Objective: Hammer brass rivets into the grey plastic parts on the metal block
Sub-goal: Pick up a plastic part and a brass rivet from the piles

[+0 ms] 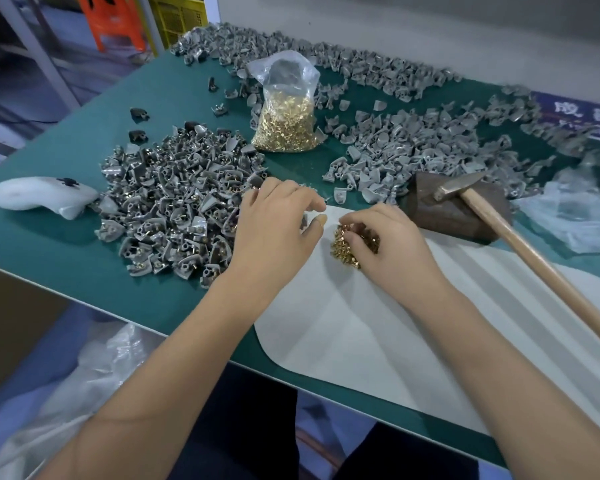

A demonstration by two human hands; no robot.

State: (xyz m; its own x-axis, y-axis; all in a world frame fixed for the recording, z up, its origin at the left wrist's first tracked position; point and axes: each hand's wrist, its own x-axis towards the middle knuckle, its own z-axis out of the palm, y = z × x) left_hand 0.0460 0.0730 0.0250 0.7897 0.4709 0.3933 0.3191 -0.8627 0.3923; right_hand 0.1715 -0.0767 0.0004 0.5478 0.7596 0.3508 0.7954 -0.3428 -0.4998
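**Inspector A:** We record the right hand [388, 244] at frame centre, its grip curled over a loose heap of brass rivets [343, 245] on the white mat [361, 341]. The left hand [274, 230], just left of it, has finger and thumb curled together near a small dark-grey part [304, 220]; we cannot tell whether that grip actually holds the part.

**Inspector B:** The metal block [458, 216] sits right of centre with nothing on its top but the head of the hammer [461, 188], whose handle runs off toward the lower right. The bagged rivets [286, 123] stand upper centre.

**Inspector A:** Risks, in our judgement: the hammer merely rests there and a reach across could knock it off the block. The loose rivets are small and could scatter off the mat. The riveted pile [174, 209] at left and the unriveted grey parts [413, 150] at upper right lie close enough to mix.

**Inspector B:** Surface: a green bench [66, 244], with a white moulded object [39, 197] at far left and clear plastic wrap [575, 216] at far right. Beyond, upper left, we note an orange stool [115, 22], a yellow crate [181, 15] and a pale wall.
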